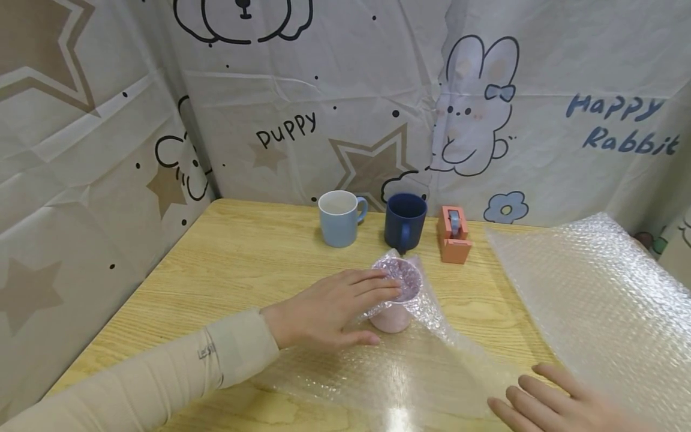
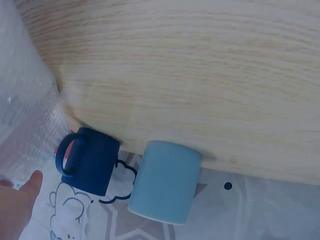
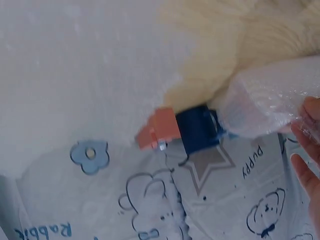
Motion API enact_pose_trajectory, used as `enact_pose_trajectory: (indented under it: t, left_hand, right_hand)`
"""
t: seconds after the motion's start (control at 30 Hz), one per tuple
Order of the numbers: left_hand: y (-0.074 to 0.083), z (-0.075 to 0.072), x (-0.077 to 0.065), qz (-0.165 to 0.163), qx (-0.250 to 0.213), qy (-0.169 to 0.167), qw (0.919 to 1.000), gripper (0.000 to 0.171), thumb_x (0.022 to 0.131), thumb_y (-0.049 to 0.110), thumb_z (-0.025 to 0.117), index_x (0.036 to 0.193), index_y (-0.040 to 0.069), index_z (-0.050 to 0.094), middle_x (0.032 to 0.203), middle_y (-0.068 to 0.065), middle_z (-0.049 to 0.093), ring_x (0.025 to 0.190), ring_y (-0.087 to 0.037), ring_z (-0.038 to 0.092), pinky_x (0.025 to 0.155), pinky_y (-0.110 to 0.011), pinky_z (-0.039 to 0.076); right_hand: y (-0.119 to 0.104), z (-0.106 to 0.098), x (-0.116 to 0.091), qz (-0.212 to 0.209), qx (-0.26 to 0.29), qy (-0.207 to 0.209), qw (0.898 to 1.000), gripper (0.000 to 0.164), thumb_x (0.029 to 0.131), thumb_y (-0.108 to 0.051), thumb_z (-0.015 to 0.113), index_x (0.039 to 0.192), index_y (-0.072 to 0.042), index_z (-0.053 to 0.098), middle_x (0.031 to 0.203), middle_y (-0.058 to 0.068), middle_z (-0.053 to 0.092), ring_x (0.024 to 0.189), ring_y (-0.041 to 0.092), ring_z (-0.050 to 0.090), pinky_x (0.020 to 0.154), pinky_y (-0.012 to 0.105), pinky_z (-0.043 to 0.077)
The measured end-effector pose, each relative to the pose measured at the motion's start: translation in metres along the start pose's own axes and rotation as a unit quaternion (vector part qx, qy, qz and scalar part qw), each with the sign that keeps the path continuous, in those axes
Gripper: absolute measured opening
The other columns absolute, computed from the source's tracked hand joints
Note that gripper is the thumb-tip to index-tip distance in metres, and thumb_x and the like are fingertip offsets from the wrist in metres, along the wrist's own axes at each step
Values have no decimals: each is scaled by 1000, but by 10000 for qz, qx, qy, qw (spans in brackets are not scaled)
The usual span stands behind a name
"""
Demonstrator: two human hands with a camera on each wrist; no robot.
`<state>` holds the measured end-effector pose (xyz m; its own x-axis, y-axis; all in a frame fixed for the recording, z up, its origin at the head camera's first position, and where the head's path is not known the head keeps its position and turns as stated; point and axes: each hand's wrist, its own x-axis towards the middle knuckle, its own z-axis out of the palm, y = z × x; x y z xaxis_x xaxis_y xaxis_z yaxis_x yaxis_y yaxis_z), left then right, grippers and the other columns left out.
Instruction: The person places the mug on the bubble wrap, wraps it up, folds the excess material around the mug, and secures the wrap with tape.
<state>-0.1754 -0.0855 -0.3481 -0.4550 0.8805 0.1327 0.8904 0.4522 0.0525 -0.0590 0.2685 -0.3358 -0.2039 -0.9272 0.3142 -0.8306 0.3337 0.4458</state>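
A pink cup (image 1: 391, 319) stands on the table with a sheet of bubble wrap (image 1: 432, 312) tucked into its mouth and trailing toward the front. My left hand (image 1: 340, 306) lies over the cup's rim, its fairly straight fingers pressing the wrap at the opening. In the left wrist view only part of that left hand (image 2: 15, 205) shows, beside the wrap. Low on the right, my right hand (image 1: 556, 402) hovers near the wrap with loosely bent fingers, and nothing is seen in its grasp. Whether the cup has a handle is hidden.
Behind the cup stand a light blue mug (image 1: 338, 225) and a dark blue mug (image 1: 405, 225). An orange tape dispenser (image 1: 454, 240) sits to their right. A larger bubble wrap sheet (image 1: 599, 282) covers the table's right side. A printed cloth (image 1: 243, 168) hangs behind the table.
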Motion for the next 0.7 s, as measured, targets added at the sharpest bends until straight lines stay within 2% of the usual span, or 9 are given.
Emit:
enact_pose_trajectory:
  t: [0.13, 0.2, 0.23, 0.33, 0.43, 0.47, 0.7]
  left_hand:
    - [1, -2, 2, -43, -3, -50, 10000, 72, 97, 53, 55, 154, 14, 35, 160, 1, 31, 148, -20, 22, 120, -37, 19]
    - [1, -2, 2, -60, -12, -59, 10000, 71, 97, 52, 55, 153, 14, 35, 159, 1, 32, 148, -20, 23, 120, -37, 20]
    - [1, -3, 2, -73, -36, -62, 9999, 70, 98, 51, 55, 153, 14, 36, 159, 1, 32, 148, -20, 23, 120, -37, 20]
    - [2, -3, 2, -118, -71, -82, 9999, 67, 99, 50, 53, 153, 14, 36, 159, 1, 32, 148, -20, 23, 120, -37, 20]
    - [2, -3, 2, -147, -87, -109, 9998, 65, 100, 48, 52, 153, 14, 36, 159, 1, 32, 148, -19, 22, 120, -36, 19]
    - [2, -3, 2, -147, -92, -113, 9998, 64, 100, 47, 52, 153, 14, 36, 159, 1, 32, 148, -20, 22, 120, -36, 19]
    - [3, -3, 1, -227, -252, -177, 9993, 60, 104, 46, 44, 155, 17, 33, 160, 2, 30, 149, -19, 20, 120, -40, 19]
  right_hand:
    - [14, -13, 9, 78, -88, -192, 9997, 59, 99, -65, 36, 116, -16, 63, 92, -3, 68, 82, 17, 62, 96, 37, 43]
    - [21, -19, 18, 82, -121, -117, 9998, 64, 97, -68, 35, 116, -14, 64, 91, -1, 69, 80, 19, 62, 86, 40, 51]
    - [25, -21, 24, 32, -177, 37, 9998, 62, 100, -63, 34, 115, -12, 65, 90, 1, 68, 79, 20, 62, 75, 41, 53]
    - [36, -21, 44, 14, -215, 744, 9970, 44, 109, -34, 34, 111, -6, 68, 88, 6, 69, 75, 24, 63, 69, 44, 54]
    - [48, -15, 63, -46, -358, 1398, 9895, 36, 105, 0, 31, 108, -1, 67, 89, 10, 69, 74, 27, 64, 68, 45, 54]
    - [51, -13, 69, -46, -376, 1554, 9871, 36, 103, 5, 32, 107, 1, 67, 89, 11, 69, 74, 27, 64, 69, 45, 54]
    - [71, 1, 100, -51, -336, 1668, 9854, 34, 100, 7, 35, 105, 1, 69, 88, 11, 68, 76, 26, 64, 77, 44, 54]
